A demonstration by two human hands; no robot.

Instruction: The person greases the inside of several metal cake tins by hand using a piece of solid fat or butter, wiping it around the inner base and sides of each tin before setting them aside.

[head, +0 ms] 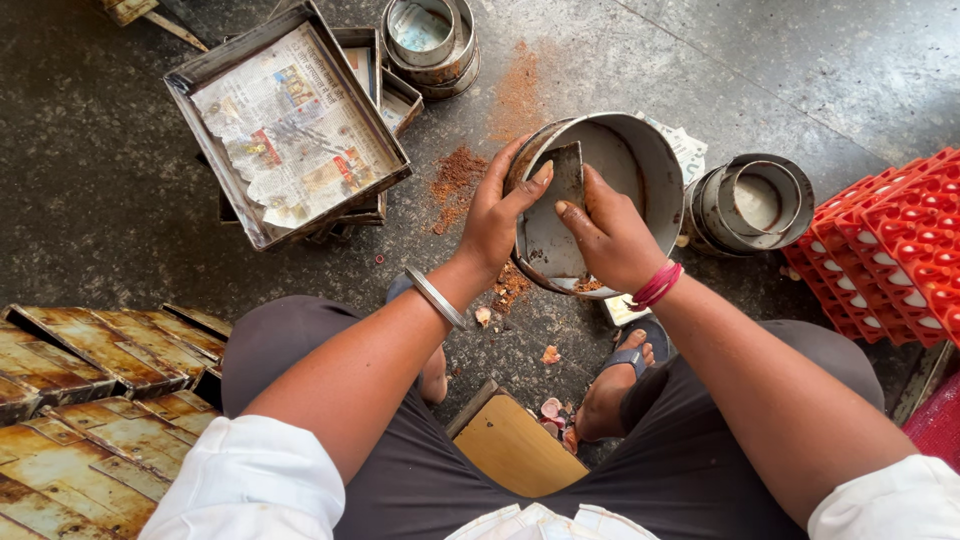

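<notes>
A round metal baking tin is tilted on its side over the dark floor. My left hand grips its near rim, thumb over the edge. Inside the tin my right hand holds a flat metal scraper against the tin's wall. Brown crumbs lie on the floor beside and under the tin. A silver bangle sits on my left wrist and red thread bands on my right wrist.
Square trays lined with newspaper are stacked at the upper left, round tins behind them and more round tins at the right. Red egg trays stack far right. Browned loaf tins fill the lower left. A wooden stool is between my feet.
</notes>
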